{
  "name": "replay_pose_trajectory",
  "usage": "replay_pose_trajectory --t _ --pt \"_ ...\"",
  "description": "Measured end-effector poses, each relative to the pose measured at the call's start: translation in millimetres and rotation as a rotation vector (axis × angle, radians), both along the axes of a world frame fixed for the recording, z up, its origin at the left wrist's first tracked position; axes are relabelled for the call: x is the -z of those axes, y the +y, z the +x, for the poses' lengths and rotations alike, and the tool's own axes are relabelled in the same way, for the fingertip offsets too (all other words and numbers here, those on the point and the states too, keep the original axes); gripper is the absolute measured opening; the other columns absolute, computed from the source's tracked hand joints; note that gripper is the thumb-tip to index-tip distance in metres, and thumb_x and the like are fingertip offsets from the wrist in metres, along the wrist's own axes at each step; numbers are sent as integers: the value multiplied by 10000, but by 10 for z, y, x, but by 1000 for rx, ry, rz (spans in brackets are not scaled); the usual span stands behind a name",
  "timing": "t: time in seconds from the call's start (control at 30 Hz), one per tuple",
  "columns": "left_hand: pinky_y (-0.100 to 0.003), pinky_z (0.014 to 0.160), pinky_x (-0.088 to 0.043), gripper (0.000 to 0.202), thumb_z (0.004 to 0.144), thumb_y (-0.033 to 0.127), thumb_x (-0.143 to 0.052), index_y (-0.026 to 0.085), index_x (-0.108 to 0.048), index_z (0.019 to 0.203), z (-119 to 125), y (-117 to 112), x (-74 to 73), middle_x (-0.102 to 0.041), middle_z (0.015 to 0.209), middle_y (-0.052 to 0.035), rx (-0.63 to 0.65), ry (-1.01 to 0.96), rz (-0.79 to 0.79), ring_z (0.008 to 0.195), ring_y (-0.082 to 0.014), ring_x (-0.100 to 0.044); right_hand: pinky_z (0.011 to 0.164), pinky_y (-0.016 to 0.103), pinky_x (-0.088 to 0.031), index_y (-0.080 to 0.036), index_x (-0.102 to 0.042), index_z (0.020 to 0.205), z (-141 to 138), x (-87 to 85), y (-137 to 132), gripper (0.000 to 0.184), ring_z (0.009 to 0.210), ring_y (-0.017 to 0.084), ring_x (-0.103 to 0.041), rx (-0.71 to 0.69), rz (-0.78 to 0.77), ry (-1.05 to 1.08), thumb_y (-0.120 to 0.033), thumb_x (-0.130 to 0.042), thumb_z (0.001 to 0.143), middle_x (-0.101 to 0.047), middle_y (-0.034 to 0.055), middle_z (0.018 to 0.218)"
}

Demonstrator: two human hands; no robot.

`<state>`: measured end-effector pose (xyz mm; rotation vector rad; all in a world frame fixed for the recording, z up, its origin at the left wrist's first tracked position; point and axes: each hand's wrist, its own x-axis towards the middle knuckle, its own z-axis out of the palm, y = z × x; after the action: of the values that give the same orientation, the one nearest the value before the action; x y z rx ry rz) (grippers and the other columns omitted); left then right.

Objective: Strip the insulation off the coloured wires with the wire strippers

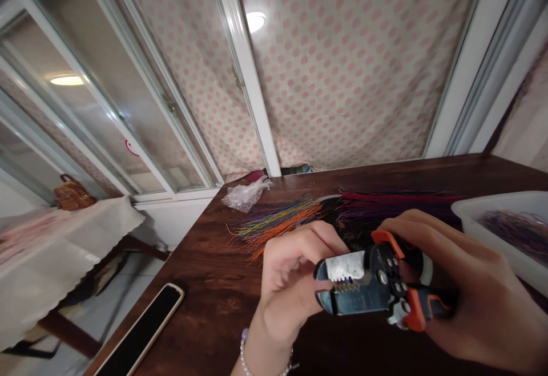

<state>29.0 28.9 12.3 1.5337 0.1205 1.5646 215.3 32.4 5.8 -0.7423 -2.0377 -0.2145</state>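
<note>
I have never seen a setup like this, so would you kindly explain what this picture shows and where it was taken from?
This picture comes from a camera worn on a person's head, looking forward and down at their bare hands, so no machine is involved. The right hand grips the orange handles of a wire stripper, while the left hand holds its metal head. On the wooden table lie bundles of thin coloured wires, a plastic bag and a phone. A white plastic tub at the right edge holds more wires.
</note>
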Motion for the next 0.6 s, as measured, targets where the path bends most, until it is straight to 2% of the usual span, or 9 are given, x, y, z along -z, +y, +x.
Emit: replay_pose_trajectory --t 0.33,0.6 --pt "-259 483 -314 390 823 445 -669 193 -451 621 10 3 -11 -449 610 8 -31 27 -43 542 -121 -429 487 258 -530 -240 -481 1132 -4 9 -18 423 615 174 -637 -11 -23 23 -112 -500 730 -635 29 790" --pt "-252 510 -321 301 827 344 -668 195 -469 659 1 4 -17 -456 640 11 7 -6 15 580 -115 -413 470 259 -512 -232 -489 1111 -16 -6 -16 451 618 187 -645 11 10 1 -97 -472 681 -629 31 756"
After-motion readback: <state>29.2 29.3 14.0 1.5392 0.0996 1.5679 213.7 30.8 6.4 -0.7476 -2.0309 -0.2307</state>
